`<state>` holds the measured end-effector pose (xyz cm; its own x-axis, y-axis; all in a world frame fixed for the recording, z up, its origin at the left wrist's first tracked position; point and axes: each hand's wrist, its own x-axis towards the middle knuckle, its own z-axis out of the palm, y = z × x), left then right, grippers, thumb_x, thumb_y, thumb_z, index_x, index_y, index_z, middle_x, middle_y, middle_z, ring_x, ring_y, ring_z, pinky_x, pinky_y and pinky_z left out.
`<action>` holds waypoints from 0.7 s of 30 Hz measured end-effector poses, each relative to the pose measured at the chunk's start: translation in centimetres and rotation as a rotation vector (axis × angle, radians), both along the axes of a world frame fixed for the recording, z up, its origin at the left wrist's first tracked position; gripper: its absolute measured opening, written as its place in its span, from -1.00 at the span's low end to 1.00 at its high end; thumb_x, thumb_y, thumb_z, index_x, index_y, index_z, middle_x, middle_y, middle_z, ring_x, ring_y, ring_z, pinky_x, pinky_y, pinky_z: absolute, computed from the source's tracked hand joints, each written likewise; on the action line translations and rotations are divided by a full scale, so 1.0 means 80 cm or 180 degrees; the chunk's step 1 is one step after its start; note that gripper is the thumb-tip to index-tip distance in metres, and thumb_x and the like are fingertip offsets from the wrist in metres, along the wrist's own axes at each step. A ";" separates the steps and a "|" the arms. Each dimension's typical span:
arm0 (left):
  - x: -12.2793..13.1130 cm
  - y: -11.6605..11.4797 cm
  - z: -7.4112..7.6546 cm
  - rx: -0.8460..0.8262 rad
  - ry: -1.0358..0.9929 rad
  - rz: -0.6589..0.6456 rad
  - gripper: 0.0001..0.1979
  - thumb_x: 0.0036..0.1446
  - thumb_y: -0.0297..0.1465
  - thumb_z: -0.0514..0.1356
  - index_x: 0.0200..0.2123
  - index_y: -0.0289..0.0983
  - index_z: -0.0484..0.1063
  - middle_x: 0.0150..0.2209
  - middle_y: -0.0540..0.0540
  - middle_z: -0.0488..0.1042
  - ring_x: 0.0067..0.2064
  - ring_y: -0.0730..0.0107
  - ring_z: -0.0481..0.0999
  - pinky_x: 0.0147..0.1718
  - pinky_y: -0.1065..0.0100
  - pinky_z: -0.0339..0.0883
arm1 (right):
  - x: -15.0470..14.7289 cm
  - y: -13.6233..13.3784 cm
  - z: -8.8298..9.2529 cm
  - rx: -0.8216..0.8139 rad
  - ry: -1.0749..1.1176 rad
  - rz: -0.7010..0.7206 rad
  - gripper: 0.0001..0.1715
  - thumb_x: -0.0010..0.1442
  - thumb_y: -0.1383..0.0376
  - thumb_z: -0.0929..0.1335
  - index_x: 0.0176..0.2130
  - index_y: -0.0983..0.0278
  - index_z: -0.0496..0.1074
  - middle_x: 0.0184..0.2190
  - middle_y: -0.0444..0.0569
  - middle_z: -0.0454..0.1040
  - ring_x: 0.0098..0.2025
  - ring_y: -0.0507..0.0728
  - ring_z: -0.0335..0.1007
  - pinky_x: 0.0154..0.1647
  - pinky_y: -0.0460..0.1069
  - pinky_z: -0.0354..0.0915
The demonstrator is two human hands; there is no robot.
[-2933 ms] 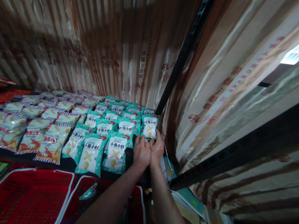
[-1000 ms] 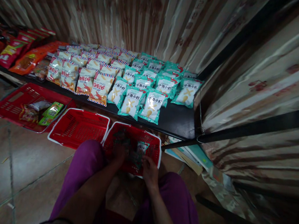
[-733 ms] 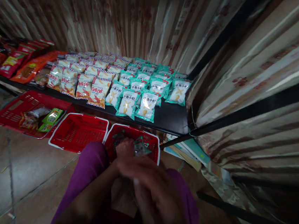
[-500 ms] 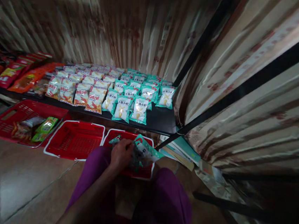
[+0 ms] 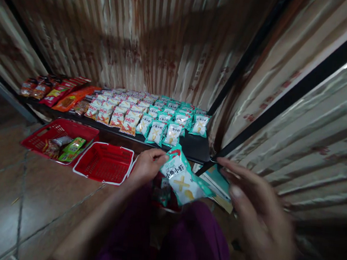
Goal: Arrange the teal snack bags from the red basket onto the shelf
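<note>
My left hand (image 5: pixel 147 166) pinches the top corner of a teal and white snack bag (image 5: pixel 183 180) and holds it up above a red basket (image 5: pixel 167 195) between my knees. More teal packets lie in that basket, mostly hidden by the bag. My right hand (image 5: pixel 257 215) is raised to the right of the bag, fingers spread and blurred, holding nothing. Rows of matching teal snack bags (image 5: pixel 169 123) lie on the low black shelf (image 5: pixel 194 148) beyond, beside red and white snack bags (image 5: pixel 118 110).
An empty red basket (image 5: pixel 104 167) sits on the tiled floor at left, and another red basket (image 5: pixel 59 139) with a few packets lies further left. Orange and red packets (image 5: pixel 57 92) fill the shelf's left end. Striped curtains and black posts enclose the shelf. Flat cardboard (image 5: pixel 217 183) lies under the shelf's corner.
Both hands left the shelf and went down into the basket between my knees. My left hand lifted a teal bag out and raised it higher; my right hand came up open at the right.
</note>
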<state>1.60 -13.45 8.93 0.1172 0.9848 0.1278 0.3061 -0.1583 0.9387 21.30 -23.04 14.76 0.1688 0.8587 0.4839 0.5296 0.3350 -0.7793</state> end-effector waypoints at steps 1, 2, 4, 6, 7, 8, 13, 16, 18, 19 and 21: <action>-0.002 0.000 0.010 -0.0012 -0.0047 -0.0056 -0.74 0.06 -0.24 0.16 -0.36 -0.27 0.57 -0.42 -0.02 0.53 -0.38 0.39 0.43 -0.40 0.43 0.23 | -0.001 0.011 -0.005 -0.0285 0.0212 0.0103 -0.55 0.11 -0.02 0.34 -0.08 0.13 0.47 -0.06 0.02 0.51 -0.01 0.23 0.41 -0.10 0.06 0.38; -0.003 -0.001 0.019 -0.0017 -0.0105 -0.0136 -0.75 0.04 -0.23 0.18 -0.38 -0.27 0.57 -0.45 -0.01 0.52 -0.41 0.40 0.42 -0.42 0.44 0.22 | -0.002 0.020 -0.011 -0.0710 0.0584 0.0229 -0.51 0.02 -0.03 0.39 -0.10 0.14 0.48 -0.09 0.03 0.53 -0.03 0.25 0.43 -0.16 0.05 0.39; -0.003 -0.002 0.034 -0.0018 -0.0252 -0.0299 -0.77 0.00 -0.23 0.21 -0.43 -0.27 0.56 -0.50 0.01 0.50 -0.44 0.43 0.39 -0.46 0.46 0.18 | -0.007 0.031 -0.025 -0.1422 0.1114 0.0516 -0.36 -0.12 0.02 0.48 -0.03 0.16 0.44 -0.14 0.01 0.56 -0.10 0.26 0.47 -0.22 0.07 0.41; -0.001 -0.003 0.043 -0.0061 -0.0491 -0.0403 -0.77 -0.05 -0.22 0.26 -0.50 -0.28 0.54 -0.55 0.03 0.46 -0.47 0.46 0.36 -0.48 0.47 0.16 | -0.014 0.032 -0.037 -0.1861 0.1501 0.0810 -0.29 -0.16 0.04 0.50 -0.01 0.16 0.41 -0.19 -0.02 0.58 -0.22 0.23 0.51 -0.31 0.05 0.43; 0.000 -0.003 0.046 -0.0127 -0.0672 -0.0404 -0.76 -0.08 -0.21 0.28 -0.53 -0.29 0.53 -0.57 0.04 0.44 -0.48 0.48 0.34 -0.48 0.47 0.15 | -0.017 0.030 -0.041 -0.2000 0.1644 0.0935 -0.32 -0.15 0.03 0.50 -0.03 0.17 0.42 -0.22 -0.04 0.58 -0.28 0.20 0.52 -0.35 0.03 0.43; 0.001 -0.004 0.047 -0.0239 -0.0894 -0.0380 -0.73 -0.10 -0.18 0.29 -0.54 -0.30 0.52 -0.58 0.04 0.42 -0.50 0.50 0.33 -0.49 0.48 0.15 | -0.021 0.027 -0.044 -0.2069 0.1774 0.1013 -0.36 -0.14 0.02 0.50 -0.07 0.19 0.44 -0.25 -0.05 0.59 -0.33 0.18 0.52 -0.38 0.01 0.42; 0.006 -0.023 0.034 -0.0929 -0.2118 -0.0129 -0.61 -0.09 -0.08 0.29 -0.33 -0.29 0.53 -0.41 -0.04 0.50 -0.43 0.48 0.41 -0.47 0.50 0.24 | -0.037 0.019 -0.056 -0.1674 0.2218 0.0890 -0.48 -0.07 0.02 0.48 -0.14 0.19 0.45 -0.26 -0.07 0.59 -0.36 0.12 0.52 -0.37 -0.03 0.43; 0.012 -0.044 0.017 -0.1101 -0.2340 -0.0104 -0.62 -0.08 -0.12 0.31 -0.27 -0.26 0.51 -0.23 -0.10 0.52 -0.24 0.37 0.49 -0.35 0.47 0.32 | -0.044 0.018 -0.065 -0.1493 0.2325 0.0749 -0.47 -0.08 0.02 0.48 -0.13 0.18 0.45 -0.25 -0.07 0.59 -0.37 0.13 0.52 -0.36 0.00 0.43; 0.016 -0.055 0.007 -0.1185 -0.2400 -0.0250 -0.63 -0.04 -0.13 0.29 -0.21 -0.24 0.50 -0.17 -0.12 0.52 -0.17 0.30 0.50 -0.30 0.44 0.35 | -0.047 0.019 -0.069 -0.1464 0.2354 0.0675 -0.44 -0.10 0.01 0.49 -0.12 0.20 0.44 -0.25 -0.06 0.59 -0.36 0.15 0.52 -0.35 0.01 0.44; 0.017 -0.058 0.003 -0.1213 -0.2437 -0.0307 -0.64 -0.02 -0.14 0.28 -0.19 -0.24 0.49 -0.15 -0.12 0.52 -0.15 0.27 0.50 -0.28 0.42 0.36 | -0.049 0.019 -0.071 -0.1465 0.2357 0.0638 -0.43 -0.11 0.01 0.49 -0.12 0.20 0.44 -0.25 -0.05 0.59 -0.36 0.15 0.52 -0.35 0.02 0.44; 0.020 -0.062 0.000 -0.1242 -0.2516 -0.0393 -0.63 0.00 -0.15 0.27 -0.15 -0.22 0.48 -0.12 -0.13 0.53 -0.11 0.23 0.50 -0.23 0.38 0.37 | -0.051 0.019 -0.074 -0.1479 0.2374 0.0559 -0.42 -0.12 0.01 0.50 -0.13 0.21 0.44 -0.25 -0.04 0.59 -0.36 0.16 0.52 -0.36 0.02 0.44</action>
